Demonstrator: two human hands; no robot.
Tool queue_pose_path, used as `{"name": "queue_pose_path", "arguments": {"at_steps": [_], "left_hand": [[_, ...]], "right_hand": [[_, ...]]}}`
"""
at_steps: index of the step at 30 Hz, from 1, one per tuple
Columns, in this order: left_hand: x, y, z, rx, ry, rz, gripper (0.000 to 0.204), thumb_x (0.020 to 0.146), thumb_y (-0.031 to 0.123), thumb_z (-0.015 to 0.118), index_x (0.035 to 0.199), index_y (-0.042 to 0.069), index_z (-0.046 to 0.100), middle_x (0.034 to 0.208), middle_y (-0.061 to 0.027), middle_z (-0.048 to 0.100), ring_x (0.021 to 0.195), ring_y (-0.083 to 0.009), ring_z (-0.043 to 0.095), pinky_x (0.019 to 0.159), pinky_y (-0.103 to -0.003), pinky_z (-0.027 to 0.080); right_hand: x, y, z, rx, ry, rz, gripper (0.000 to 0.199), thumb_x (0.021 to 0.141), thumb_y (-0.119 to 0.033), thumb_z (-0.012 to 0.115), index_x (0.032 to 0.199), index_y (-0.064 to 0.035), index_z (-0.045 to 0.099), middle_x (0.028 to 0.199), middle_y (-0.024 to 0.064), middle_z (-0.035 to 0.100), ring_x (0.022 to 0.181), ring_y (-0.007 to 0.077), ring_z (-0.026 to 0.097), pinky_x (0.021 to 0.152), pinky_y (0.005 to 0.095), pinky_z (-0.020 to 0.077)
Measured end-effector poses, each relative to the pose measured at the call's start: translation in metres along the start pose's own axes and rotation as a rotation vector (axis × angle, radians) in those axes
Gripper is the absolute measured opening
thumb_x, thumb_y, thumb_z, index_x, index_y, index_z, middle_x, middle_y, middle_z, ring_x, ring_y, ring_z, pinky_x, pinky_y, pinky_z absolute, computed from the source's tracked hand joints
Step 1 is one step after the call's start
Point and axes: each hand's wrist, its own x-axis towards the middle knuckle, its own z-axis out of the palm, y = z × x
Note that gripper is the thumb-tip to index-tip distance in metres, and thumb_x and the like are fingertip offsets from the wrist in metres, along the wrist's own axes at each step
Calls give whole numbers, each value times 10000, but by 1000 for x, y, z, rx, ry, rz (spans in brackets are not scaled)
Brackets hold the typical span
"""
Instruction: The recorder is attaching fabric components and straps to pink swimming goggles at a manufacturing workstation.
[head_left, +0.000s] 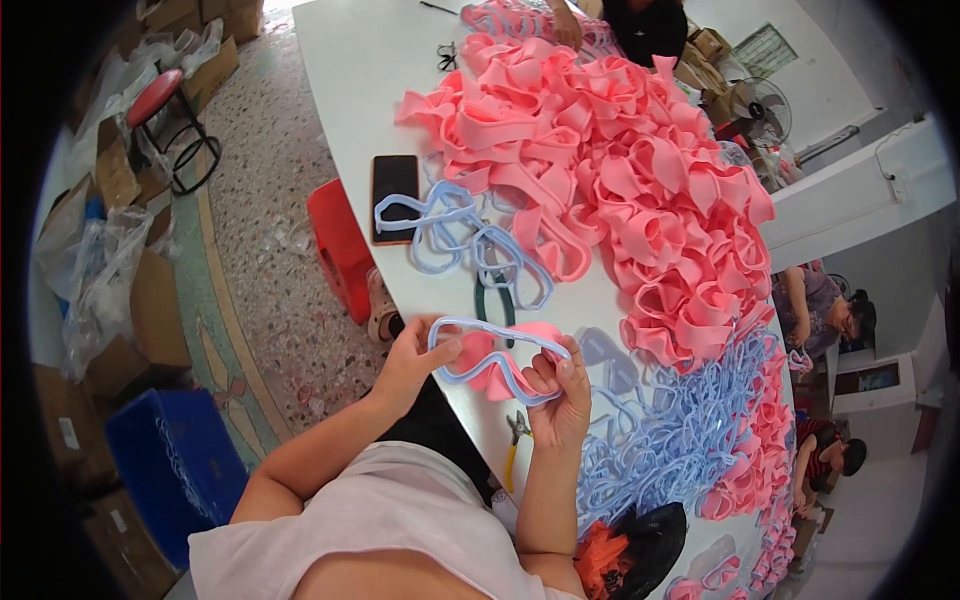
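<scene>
Between my two hands is a light blue goggle frame (480, 326), held over the near edge of the white table. My left hand (405, 365) pinches its left end between thumb and fingers. At the other end, my right hand (562, 392) is closed on the rim with curled fingers. A soft pink piece (495, 382) shows behind and through the frame; whether it is joined to the frame I cannot tell. Just beyond lie several loose blue frames (440, 222) and a dark green-handled tool (494, 300), partly hidden by them. Yellow-handled pliers (516, 430) rest near my right forearm.
A large heap of pink strips (600, 150) covers the far table. Tangled blue frames (660, 440) pile up at right. A phone (395, 172) lies at left. Beside the table are a red stool (338, 245) and a blue bin (175, 460). Another person's hand (567, 28) is across the table.
</scene>
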Motion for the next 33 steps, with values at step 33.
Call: {"name": "queue_pose_path", "arguments": {"at_steps": [33], "left_hand": [[23, -23, -27, 300, -178, 19, 419, 876, 27, 676, 1250, 54, 489, 826, -20, 566, 761, -60, 528, 653, -210, 424]], "right_hand": [[-24, -15, -64, -2000, -119, -532, 387, 812, -10, 685, 1186, -105, 652, 1020, 123, 568, 884, 244, 576, 705, 330, 486]]}}
